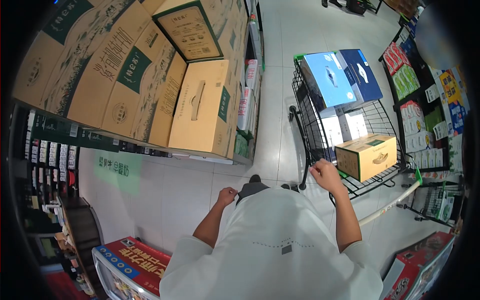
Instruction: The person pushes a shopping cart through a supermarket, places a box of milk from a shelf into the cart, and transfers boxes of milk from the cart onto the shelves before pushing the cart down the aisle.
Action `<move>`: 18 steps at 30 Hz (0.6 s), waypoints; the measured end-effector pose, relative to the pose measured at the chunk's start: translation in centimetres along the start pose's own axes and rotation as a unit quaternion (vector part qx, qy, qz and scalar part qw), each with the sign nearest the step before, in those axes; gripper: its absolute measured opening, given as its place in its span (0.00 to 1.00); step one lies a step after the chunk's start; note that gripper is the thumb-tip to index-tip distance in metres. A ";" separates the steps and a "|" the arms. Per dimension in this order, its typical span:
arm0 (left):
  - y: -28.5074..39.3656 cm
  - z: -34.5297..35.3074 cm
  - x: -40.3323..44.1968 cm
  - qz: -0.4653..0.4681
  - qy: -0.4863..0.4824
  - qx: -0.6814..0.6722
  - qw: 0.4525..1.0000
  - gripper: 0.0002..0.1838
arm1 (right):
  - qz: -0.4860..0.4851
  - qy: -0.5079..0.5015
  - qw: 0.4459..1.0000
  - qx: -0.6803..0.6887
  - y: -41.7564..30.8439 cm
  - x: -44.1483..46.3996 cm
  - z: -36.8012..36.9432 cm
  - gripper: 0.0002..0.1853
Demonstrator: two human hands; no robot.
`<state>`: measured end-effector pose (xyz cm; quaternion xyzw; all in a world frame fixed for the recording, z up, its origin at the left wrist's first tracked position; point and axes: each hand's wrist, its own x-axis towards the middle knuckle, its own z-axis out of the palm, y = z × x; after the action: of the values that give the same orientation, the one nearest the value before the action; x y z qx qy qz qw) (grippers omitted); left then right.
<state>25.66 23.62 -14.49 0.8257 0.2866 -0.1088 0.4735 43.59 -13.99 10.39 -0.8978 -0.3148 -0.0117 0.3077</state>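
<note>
My left hand [228, 195] is loosely closed beside my waist, with nothing visible in it. My right hand [325, 176], its fingers curled in, is at the near side of a black wire shopping cart [311, 105], close to a tan milk carton box [370, 156] with a handle on top. Whether the hand touches the cart rim I cannot tell. Farther along in the cart are a light blue box [327, 80], a dark blue box [361, 75] and white boxes [352, 125] lower down.
Stacked tan milk cases [115, 70] rise on my left; one handled carton [197, 107] fronts the stack. Shelves of packaged goods [417, 125] line the right. Red display bins [137, 260] flank me behind. The tiled floor [280, 30] runs ahead between stack and cart.
</note>
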 end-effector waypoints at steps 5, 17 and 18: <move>-1.2 -0.9 1.2 -0.004 -0.008 0.001 1.000 0.19 | -0.014 -0.024 1.000 -0.003 -2.7 0.8 -0.3 0.11; -0.8 -1.9 4.2 -0.005 -0.107 0.013 0.994 0.18 | 0.269 0.434 0.812 -0.283 10.5 -16.9 -15.8 0.13; 0.1 -2.0 4.6 -0.003 -0.107 0.004 0.994 0.17 | 0.290 0.439 0.800 -0.288 12.5 -19.6 -15.3 0.13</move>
<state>29.23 26.99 -15.39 0.8104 0.2363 -0.1987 0.4980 37.63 -41.18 11.82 -0.8930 0.1472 -0.4052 0.1294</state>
